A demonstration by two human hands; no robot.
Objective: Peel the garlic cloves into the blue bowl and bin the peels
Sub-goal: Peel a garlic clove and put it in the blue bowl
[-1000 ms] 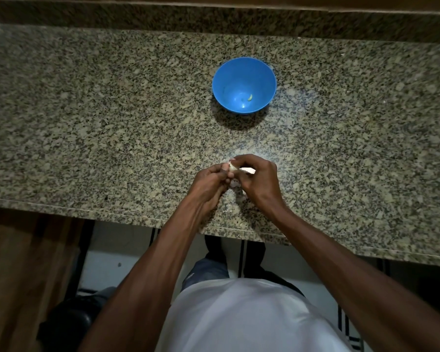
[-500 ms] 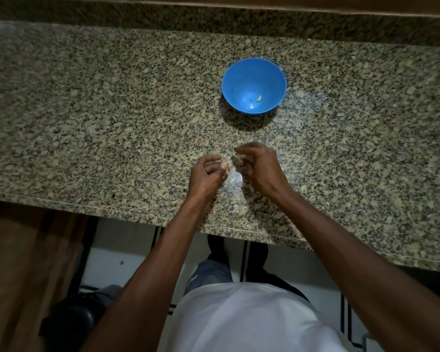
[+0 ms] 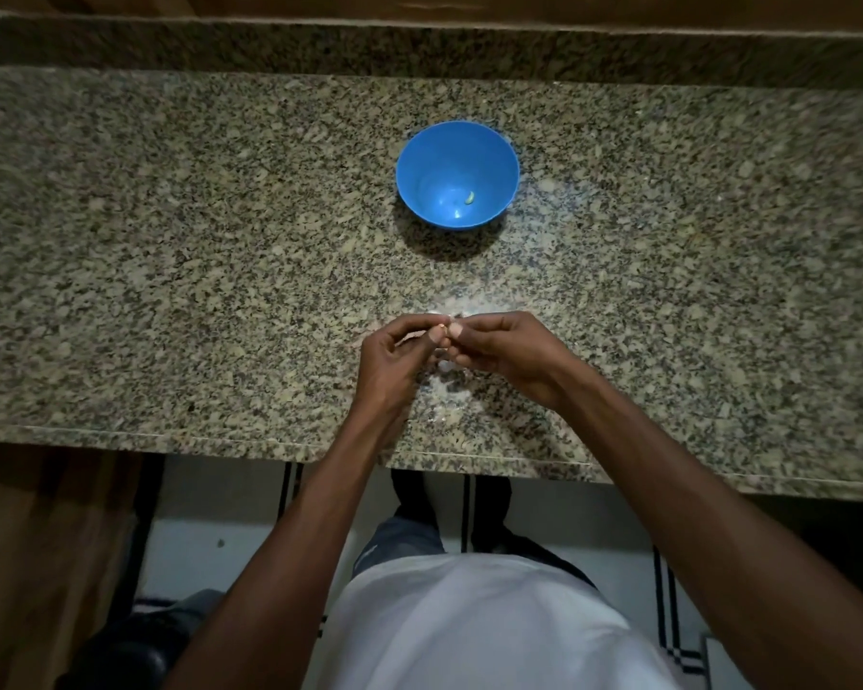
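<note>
A blue bowl (image 3: pixel 457 141) stands on the granite counter (image 3: pixel 170 241) with one small pale peeled clove (image 3: pixel 469 197) at its bottom. Nearer the front edge, my left hand (image 3: pixel 394 361) and my right hand (image 3: pixel 509 356) meet fingertip to fingertip. Both pinch a small garlic clove (image 3: pixel 445 325) that is almost wholly hidden by the fingers. Thin whitish peels (image 3: pixel 447 385) lie on the counter just below the hands.
The counter's front edge (image 3: pixel 220 438) runs below my wrists, with tiled floor beneath. A raised granite backsplash (image 3: pixel 419 47) bounds the far side. A dark rounded object (image 3: pixel 135 649) sits on the floor at lower left.
My hands have drawn back together at the fingertips after parting slightly. The view has shifted a little. The bowl has not moved.
</note>
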